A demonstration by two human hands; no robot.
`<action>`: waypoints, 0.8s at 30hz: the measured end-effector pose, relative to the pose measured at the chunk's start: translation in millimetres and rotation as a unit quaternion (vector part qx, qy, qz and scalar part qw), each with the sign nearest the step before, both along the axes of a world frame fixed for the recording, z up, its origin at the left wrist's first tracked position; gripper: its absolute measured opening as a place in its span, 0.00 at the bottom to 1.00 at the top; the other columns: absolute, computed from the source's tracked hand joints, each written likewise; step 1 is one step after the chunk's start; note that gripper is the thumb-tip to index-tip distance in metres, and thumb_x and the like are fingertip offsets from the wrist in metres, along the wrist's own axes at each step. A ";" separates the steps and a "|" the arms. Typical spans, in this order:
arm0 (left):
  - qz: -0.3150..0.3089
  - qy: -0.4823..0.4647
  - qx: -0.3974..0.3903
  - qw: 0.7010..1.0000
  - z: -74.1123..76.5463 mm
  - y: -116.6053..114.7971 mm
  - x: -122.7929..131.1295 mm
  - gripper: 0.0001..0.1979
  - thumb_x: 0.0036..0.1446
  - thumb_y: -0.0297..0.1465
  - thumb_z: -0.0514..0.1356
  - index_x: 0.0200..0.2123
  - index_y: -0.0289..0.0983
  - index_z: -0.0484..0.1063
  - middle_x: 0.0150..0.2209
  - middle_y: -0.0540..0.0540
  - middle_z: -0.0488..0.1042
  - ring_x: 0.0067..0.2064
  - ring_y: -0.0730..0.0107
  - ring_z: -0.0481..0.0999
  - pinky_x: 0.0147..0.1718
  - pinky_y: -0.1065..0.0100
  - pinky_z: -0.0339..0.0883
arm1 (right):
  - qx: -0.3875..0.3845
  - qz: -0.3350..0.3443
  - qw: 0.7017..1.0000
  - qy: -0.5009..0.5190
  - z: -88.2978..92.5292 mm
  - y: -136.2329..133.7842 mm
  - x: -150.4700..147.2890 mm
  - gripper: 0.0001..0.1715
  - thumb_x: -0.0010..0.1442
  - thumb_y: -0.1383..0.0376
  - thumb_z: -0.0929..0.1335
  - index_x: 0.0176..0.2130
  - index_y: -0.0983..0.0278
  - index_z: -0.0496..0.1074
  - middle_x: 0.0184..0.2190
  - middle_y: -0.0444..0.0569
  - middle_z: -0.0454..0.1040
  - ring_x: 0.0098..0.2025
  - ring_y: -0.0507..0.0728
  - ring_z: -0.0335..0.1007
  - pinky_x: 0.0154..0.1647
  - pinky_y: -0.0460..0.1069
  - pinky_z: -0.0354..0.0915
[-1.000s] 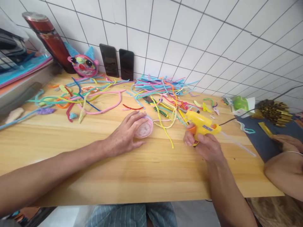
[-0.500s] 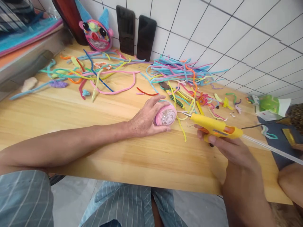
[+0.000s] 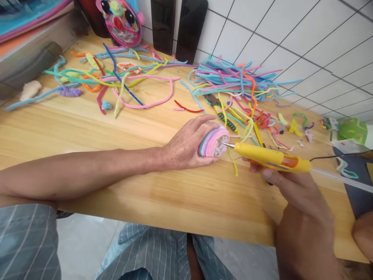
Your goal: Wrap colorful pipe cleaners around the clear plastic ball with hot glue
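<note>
My left hand (image 3: 186, 146) grips a round piece wrapped in pink and purple pipe cleaners (image 3: 213, 142), tilted on its edge on the wooden table (image 3: 116, 155). My right hand (image 3: 287, 182) holds a yellow hot glue gun (image 3: 271, 158) level, fingers closed round its handle. The gun's metal nozzle touches the right face of the round piece. A clear glue stick (image 3: 340, 179) sticks out of the gun's back, and a black cord runs off to the right.
Loose pipe cleaners in many colours (image 3: 233, 83) lie spread over the far half of the table. A cat-eared pipe-cleaner face (image 3: 121, 19) and two dark phones (image 3: 177, 25) lean on the tiled wall. Another person's arm (image 3: 363, 235) shows at the right edge.
My left hand tipped the round piece up on its edge. The glue gun swung from upright to level, and its nozzle moved left until it touched the piece. My view dropped lower.
</note>
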State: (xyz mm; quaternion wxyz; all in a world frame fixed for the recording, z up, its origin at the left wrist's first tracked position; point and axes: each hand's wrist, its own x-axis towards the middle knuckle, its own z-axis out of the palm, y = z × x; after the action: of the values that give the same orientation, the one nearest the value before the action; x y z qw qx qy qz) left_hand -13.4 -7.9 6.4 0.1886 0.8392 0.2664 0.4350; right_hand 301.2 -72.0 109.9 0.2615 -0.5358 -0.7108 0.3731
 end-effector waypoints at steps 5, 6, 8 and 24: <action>0.024 0.052 -0.003 0.998 4.0 -4.4 -2.0 0.43 0.65 0.52 0.72 0.74 0.39 0.64 0.75 0.29 0.68 0.76 0.39 0.69 0.74 0.38 0.65 | 0.045 0.013 0.999 -0.006 0.2 -6.0 -6.0 0.22 0.70 0.41 0.75 0.37 0.54 0.85 0.34 0.49 0.83 0.37 0.60 0.80 0.38 0.55 0.78; 0.026 0.057 -0.001 0.998 4.5 -4.8 -2.2 0.43 0.65 0.52 0.71 0.74 0.39 0.64 0.74 0.30 0.69 0.76 0.40 0.70 0.74 0.38 0.65 | 0.056 0.021 0.998 -0.008 -0.1 -6.7 -7.1 0.20 0.71 0.44 0.74 0.37 0.54 0.84 0.34 0.49 0.82 0.37 0.60 0.79 0.39 0.55 0.77; 0.025 0.057 0.000 0.998 5.2 -4.9 -2.5 0.44 0.65 0.52 0.71 0.75 0.38 0.64 0.74 0.30 0.70 0.75 0.40 0.71 0.74 0.40 0.65 | 0.078 0.033 0.996 -0.010 -1.4 -7.9 -8.0 0.15 0.73 0.50 0.74 0.38 0.54 0.83 0.35 0.48 0.82 0.37 0.59 0.79 0.39 0.54 0.75; 0.023 0.045 0.010 0.999 3.7 -3.4 -2.7 0.45 0.62 0.53 0.74 0.73 0.40 0.63 0.73 0.30 0.73 0.74 0.40 0.74 0.72 0.42 0.68 | 0.119 0.064 0.990 -0.024 -10.1 -5.2 -4.5 0.06 0.74 0.57 0.72 0.41 0.49 0.80 0.37 0.45 0.78 0.39 0.63 0.77 0.38 0.57 0.74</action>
State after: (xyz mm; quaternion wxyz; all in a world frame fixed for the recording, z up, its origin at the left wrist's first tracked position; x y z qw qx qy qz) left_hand -16.0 -11.2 10.1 0.1579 0.8533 0.2899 0.4036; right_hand 296.7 -77.2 99.9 0.2821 -0.4626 -0.7893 0.2888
